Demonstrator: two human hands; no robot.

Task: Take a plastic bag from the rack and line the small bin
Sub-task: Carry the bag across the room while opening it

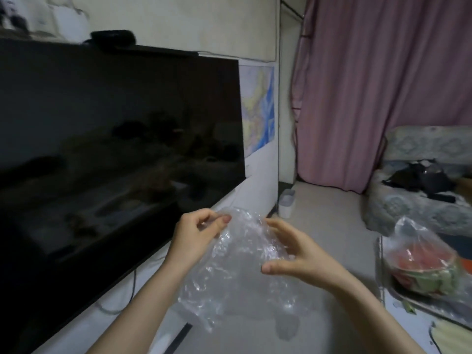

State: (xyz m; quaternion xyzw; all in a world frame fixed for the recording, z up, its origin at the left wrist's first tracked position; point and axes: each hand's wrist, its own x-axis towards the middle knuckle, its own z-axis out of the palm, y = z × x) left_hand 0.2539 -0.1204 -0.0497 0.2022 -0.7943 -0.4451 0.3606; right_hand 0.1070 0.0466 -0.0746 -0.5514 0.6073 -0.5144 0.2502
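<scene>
A large dark screen (115, 139) filled the nine-to-eleven o'clock side of the view, its left and lower edges cut off by the frame; its glass gave back only murky, unreadable reflections. At one to two o'clock hung a pink curtain (378, 85), its top and right side out of frame. Below it, at three o'clock, a bed (419, 200) with a patterned cover ran off the right edge, a dark bundle (421, 178) lying on it that was too blurred to name.

Near the centre, slightly toward six o'clock, a crumpled clear plastic bag (229, 272) was held up in the air between both hands, the floor showing through it. The left hand (196, 238) pinched the bag's upper edge between thumb and fingers. The right hand (293, 254) was half open, its curled fingers in the folds and its thumb spread below; whether it truly gripped the film could not be told.

At four o'clock a second clear bag holding cut watermelon (424, 261) sat on a metal tray (385, 295), partly cut off. A wall map (259, 108) stood half hidden behind the screen. At about two o'clock from the hands, well beyond them, a small white bin (286, 203) stood on the floor against the wall.
</scene>
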